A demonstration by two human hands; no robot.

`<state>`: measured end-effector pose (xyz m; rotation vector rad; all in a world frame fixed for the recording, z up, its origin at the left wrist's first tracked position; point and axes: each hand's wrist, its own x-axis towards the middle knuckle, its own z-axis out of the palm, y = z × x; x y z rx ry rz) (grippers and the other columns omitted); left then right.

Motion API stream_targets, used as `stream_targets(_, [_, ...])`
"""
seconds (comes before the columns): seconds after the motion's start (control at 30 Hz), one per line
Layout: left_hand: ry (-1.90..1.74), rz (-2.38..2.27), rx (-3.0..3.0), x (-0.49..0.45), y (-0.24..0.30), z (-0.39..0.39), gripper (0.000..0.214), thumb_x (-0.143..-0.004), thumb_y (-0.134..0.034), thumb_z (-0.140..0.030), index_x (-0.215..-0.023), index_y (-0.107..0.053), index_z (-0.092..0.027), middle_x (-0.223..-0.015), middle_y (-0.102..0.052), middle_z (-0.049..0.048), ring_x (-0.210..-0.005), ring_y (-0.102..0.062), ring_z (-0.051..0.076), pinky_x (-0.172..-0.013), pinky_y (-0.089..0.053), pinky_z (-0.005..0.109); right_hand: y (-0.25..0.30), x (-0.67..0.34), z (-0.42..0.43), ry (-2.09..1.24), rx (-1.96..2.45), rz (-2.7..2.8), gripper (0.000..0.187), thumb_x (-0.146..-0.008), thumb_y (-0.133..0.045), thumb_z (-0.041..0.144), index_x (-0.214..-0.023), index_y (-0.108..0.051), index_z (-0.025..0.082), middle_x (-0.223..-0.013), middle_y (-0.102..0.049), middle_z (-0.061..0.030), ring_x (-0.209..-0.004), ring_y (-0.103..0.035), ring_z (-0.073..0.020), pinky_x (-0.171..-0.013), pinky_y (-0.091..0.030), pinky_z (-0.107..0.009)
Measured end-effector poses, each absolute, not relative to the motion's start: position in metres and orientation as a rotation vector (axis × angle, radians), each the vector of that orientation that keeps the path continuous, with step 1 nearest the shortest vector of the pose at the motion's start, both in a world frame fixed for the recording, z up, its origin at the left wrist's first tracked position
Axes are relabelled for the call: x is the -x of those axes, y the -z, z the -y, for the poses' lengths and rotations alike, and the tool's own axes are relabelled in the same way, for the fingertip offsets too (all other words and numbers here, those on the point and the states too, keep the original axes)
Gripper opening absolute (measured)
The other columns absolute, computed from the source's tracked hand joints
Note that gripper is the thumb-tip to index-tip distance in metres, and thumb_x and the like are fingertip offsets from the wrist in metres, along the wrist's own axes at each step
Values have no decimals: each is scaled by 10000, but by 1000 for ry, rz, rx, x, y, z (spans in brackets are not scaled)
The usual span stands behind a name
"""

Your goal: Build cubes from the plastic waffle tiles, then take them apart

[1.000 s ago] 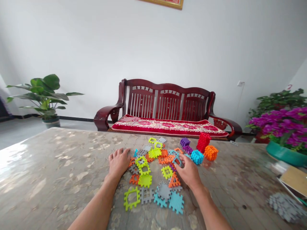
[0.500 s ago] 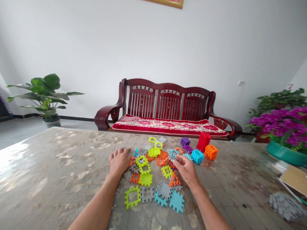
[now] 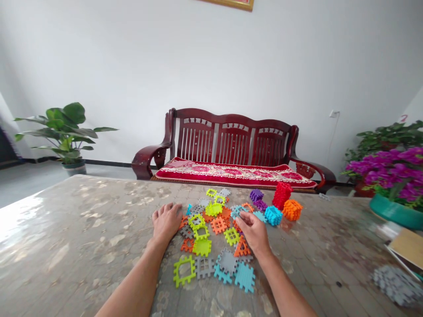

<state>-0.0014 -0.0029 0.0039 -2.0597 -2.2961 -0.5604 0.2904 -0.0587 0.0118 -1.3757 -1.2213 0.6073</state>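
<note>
Left hand (image 3: 167,223) flat, open on table (image 3: 82,229); right hand (image 3: 254,231) pinches blue-grey tile (image 3: 236,211).

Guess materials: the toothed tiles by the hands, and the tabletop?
Tiles: likely moulded plastic, matte; flat saturated colours, crisp toothed edges, like the pale blue tile in the right hand. Tabletop: glossy, stone-patterned; glare at left. Real stone or printed cover, cannot tell.

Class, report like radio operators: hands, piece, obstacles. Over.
Left hand flat, open, beside tile pile. Right hand pinching blue tile. Blue cube close beside it.
</note>
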Motion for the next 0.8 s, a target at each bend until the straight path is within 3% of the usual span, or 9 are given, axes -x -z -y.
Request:
stream_targets(0.2, [557,2305,2059,1,-5,3,412,-895,-404,-373,-1236,-629,-321,-1365,-566,70,-1248,-473,267,-1062,-270,447,-7,-324,59,-156,1576,1208,523,-725,-618,557,-1033,-695,143,-982,-725,-131,-841,-648,-248,-781,-511,-363])
stream_targets(0.4, [550,2303,2059,2,-4,2,411,-890,-409,-364,-1238,-623,-325,-1360,-570,66,-1250,-470,262,-1060,-271,444,-1,-355,62,242,1825,1269,511,-792,-568,536,-1108,-669,147,-1055,-693,-154,-976,-597,-298,-871,-430,-393])
stream_targets(0.8, [554,2298,2062,3,-3,1,419,-891,-400,-369,-1245,-620,-327,-1366,-560,68,-1263,-469,274,-1064,-274,457,1,-354,63,324,1992,1401,421,-840,-566,465,-1116,-652,158,-1029,-686,-143,-961,-592,-298,-807,-425,-373])
